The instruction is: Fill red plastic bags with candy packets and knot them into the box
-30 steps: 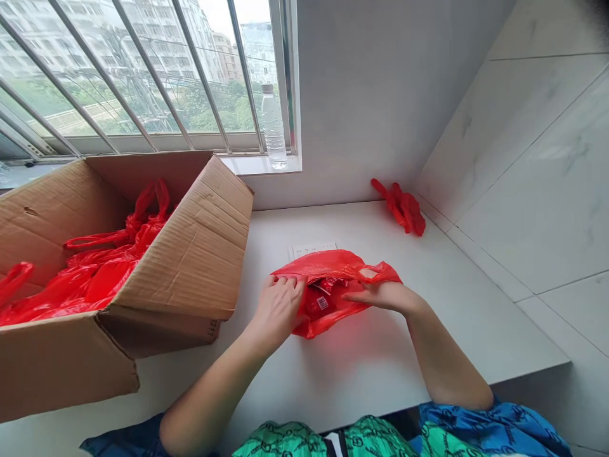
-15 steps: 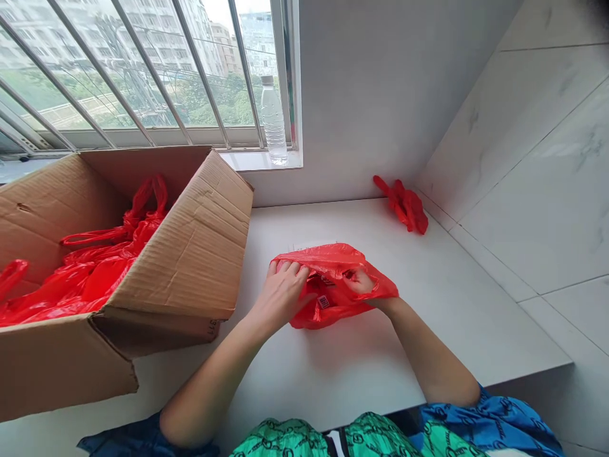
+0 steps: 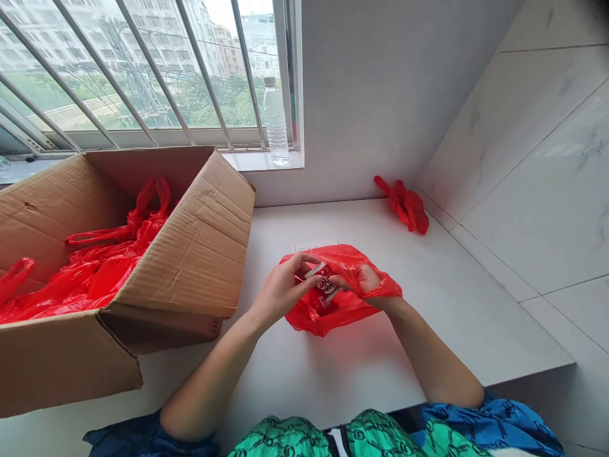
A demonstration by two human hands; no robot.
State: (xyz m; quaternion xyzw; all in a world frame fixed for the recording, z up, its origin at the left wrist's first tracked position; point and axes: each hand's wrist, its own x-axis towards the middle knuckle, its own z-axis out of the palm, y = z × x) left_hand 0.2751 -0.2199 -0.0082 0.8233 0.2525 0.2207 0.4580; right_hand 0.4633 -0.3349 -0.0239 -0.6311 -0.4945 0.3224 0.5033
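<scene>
A small red packet [image 3: 326,287] with white lettering and pale ends shows in the mouth of a red plastic bag [image 3: 314,322] on the white tabletop. My left hand [image 3: 288,279] has its thumb and fingers closed on the packet's left end. From the other side, my right hand [image 3: 367,279] reaches into the bag, its fingertips at the packet's right edge. Bag film lies over the right wrist and covers part of that hand. The rest of the bag's contents is hidden.
To the left, an open cardboard box [image 3: 190,247] holds several red plastic bags [image 3: 104,266]. A knotted red bag [image 3: 408,208] lies near the back wall. On the windowsill stands a clear bottle [image 3: 276,127], beside the barred window. A tiled wall [image 3: 537,184] rises at the right.
The red packet has come up into view between my hands. My left hand has shifted from the bag's rim onto the packet, and my right fingertips now meet it.
</scene>
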